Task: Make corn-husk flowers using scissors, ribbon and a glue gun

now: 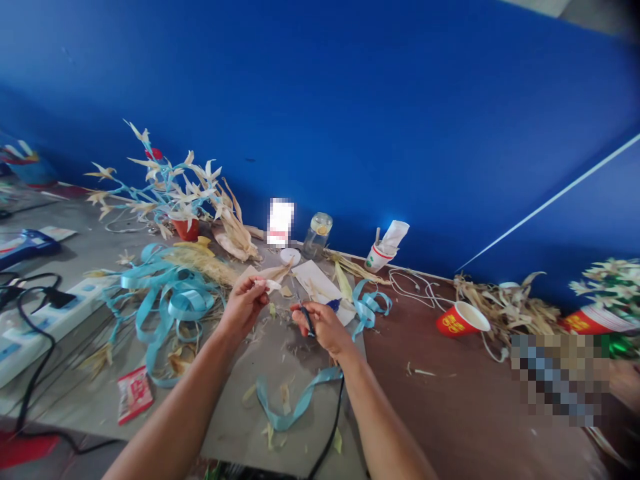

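Note:
My left hand [245, 301] pinches a pale piece of corn husk [271, 285] over the grey table. In my right hand [323, 328] is a pair of scissors [308, 320] with dark handles, its blades pointing up toward the husk. The blades look apart from the husk piece. Beyond the hands lie a white sheet of paper [317, 283] and more dry husks [345, 283]. A loop of light blue ribbon [280, 421] curves across the table between my forearms.
Blue ribbon coils [193, 303], a husk-flower arrangement [165, 180] and a white power strip [55, 327] are at left. A glass jar [318, 235] stands against the blue wall [350, 120]. Right are a red paper cup [460, 320], husk pile [510, 303] and another person's hand [625, 383].

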The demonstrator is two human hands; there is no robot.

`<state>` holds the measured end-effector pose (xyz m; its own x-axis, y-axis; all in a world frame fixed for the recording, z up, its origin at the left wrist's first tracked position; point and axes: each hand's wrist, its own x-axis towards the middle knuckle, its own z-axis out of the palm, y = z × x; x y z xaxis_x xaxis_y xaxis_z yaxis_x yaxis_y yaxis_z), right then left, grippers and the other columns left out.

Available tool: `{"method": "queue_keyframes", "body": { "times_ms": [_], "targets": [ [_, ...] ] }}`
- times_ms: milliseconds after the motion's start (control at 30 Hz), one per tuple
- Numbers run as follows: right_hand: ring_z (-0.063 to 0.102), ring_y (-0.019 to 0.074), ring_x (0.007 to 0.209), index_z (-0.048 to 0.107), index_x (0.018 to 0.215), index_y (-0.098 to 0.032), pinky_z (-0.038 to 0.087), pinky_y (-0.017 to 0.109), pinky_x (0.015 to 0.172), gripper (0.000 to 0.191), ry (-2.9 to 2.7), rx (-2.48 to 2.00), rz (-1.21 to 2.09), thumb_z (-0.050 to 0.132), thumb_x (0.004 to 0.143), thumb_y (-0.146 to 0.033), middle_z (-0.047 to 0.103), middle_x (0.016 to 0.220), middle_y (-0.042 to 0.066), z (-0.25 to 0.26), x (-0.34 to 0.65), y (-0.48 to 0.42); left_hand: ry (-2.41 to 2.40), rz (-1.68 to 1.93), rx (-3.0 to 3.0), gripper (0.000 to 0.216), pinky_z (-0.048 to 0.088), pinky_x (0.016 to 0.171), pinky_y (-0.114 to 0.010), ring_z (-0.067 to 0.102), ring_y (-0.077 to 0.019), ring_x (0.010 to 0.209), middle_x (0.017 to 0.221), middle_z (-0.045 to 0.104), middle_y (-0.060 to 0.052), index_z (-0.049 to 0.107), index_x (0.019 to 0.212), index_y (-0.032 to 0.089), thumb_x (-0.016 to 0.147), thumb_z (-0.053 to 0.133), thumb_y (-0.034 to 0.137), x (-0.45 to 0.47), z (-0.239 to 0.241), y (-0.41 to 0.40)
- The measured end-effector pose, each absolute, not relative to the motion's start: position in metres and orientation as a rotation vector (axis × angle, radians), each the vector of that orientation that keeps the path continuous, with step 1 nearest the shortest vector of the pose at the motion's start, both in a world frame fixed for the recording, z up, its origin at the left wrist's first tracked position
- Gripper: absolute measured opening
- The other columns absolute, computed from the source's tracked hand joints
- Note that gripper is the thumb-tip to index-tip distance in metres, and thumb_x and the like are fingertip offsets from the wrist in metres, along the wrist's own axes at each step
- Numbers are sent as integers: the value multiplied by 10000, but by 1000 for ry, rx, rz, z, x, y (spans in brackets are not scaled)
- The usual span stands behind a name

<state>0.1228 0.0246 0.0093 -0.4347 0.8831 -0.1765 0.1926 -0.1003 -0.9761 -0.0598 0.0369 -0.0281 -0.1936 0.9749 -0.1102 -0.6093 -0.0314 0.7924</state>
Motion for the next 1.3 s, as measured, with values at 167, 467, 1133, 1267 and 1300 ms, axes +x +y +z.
{"method": "queue_keyframes", "body": {
  "times_ms": [167, 467, 1133, 1267, 1300],
  "targets": [
    [439, 79, 528, 654, 944, -117, 335, 205, 528, 450, -1785, -1242, 1722, 717, 626, -428, 523, 578, -44, 15, 144, 30, 897, 1614, 596, 215, 324, 459, -159, 418, -31, 449, 551, 512, 47, 576, 739, 147, 609, 728, 227, -64, -28, 39],
    [440, 69, 516, 666, 978, -123, 330, 189, 500, 497, -1928, -1254, 1846, 742, 606, -445, 564, 615, -31, 23, 162, 34, 885, 1566, 644, 169, 279, 442, -155, 365, -22, 429, 506, 447, 57, 571, 680, 139, 611, 713, 199, -62, -21, 36],
    [380, 56, 466, 665, 958, -106, 267, 183, 463, 511, -1991, -1190, 1895, 727, 613, -478, 489, 515, -58, 27, 162, 32, 889, 1431, 767, 140, 316, 470, -195, 369, -45, 447, 530, 461, 46, 608, 689, 157, 633, 718, 222, -57, -18, 31],
    [372, 56, 459, 667, 936, -112, 252, 186, 459, 488, -1977, -1185, 1901, 718, 621, -480, 487, 509, -59, 29, 162, 32, 885, 1414, 773, 139, 332, 484, -187, 375, -38, 450, 548, 480, 46, 606, 700, 160, 638, 717, 217, -58, -20, 32],
    [373, 57, 460, 667, 932, -112, 252, 187, 460, 477, -1970, -1179, 1904, 714, 627, -476, 489, 511, -58, 29, 162, 32, 888, 1412, 774, 137, 335, 485, -184, 376, -36, 450, 552, 484, 46, 606, 699, 160, 639, 717, 216, -58, -20, 32]
  ]
}}
